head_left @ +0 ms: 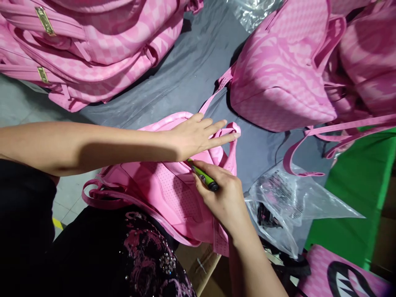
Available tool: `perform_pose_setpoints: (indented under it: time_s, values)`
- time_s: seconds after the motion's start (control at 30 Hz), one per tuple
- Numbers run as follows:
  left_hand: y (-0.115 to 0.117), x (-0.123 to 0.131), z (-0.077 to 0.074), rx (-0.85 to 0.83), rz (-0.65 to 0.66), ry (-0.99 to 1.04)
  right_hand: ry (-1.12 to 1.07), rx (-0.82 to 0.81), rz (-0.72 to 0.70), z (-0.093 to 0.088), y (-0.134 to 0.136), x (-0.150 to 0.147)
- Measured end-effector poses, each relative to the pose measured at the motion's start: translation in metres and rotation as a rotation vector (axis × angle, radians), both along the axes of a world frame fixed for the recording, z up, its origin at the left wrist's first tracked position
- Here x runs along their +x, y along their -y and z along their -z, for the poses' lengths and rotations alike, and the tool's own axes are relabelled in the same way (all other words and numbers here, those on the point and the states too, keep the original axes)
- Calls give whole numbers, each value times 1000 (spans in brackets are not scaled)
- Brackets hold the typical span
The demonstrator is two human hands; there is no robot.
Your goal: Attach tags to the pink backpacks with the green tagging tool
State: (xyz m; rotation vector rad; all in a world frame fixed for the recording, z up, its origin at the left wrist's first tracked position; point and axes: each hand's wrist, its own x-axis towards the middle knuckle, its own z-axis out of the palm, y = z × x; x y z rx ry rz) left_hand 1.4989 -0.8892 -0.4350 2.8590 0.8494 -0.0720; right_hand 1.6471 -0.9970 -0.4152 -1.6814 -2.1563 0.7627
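A pink backpack (154,181) lies across my lap and the table edge, its perforated back panel and straps facing up. My left hand (196,134) rests palm down on its upper part, fingers stretched out and spread beside the pink strap loop (235,140). Just below, my right hand (224,196) is closed around a green marker-like stick with a black end (204,176). The stick's far tip points to the bag beneath my left wrist; whether it touches the fabric is hidden.
Stacked pink checkered backpacks (102,53) stand at upper left, and another pink backpack (278,78) with loose straps at upper right. A clear plastic bag (284,198) with dark and pink pieces lies right on the grey sheet (185,78). A green surface (346,194) is beyond.
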Motion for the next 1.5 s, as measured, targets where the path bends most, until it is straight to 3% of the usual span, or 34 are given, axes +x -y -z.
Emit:
perform_pose_setpoints:
  time_s: [0.1, 0.23, 0.37, 0.5, 0.6, 0.67, 0.87, 0.97, 1.13, 1.23, 1.33, 1.5]
  values:
    - [-1, -7, -9, -29, 5, -28, -36, 13, 33, 2, 6, 0]
    - [-3, -33, -26, -121, -96, -116, -101, 132, 67, 5, 16, -8]
    - [0, -53, -35, -187, -187, -169, -281, 255, 64, 21, 19, -28]
    - [7, -48, -39, -188, -294, -288, -393, 271, 87, 40, 16, -44]
    - [9, -39, -41, -176, -356, -393, -379, 281, 82, 43, 17, -47]
    - [5, -37, -41, -191, -333, -424, -385, 298, 78, 39, 20, -45]
    - [-20, -55, -30, -213, -98, -320, -400, 266, -71, 30, 24, -42]
    - [-19, -65, -22, -176, -82, -236, -355, 265, -16, 34, 19, -44]
    - [7, -75, -19, -130, -294, -131, -313, 346, 56, 44, 16, -48]
    - [15, -73, -26, -218, -408, -162, -300, 389, 68, 47, 17, -51]
    - [14, -63, -34, -287, -453, -303, -285, 385, 88, 50, 16, -53]
    - [12, -48, -38, -205, -482, -429, -252, 338, 128, 52, 12, -54]
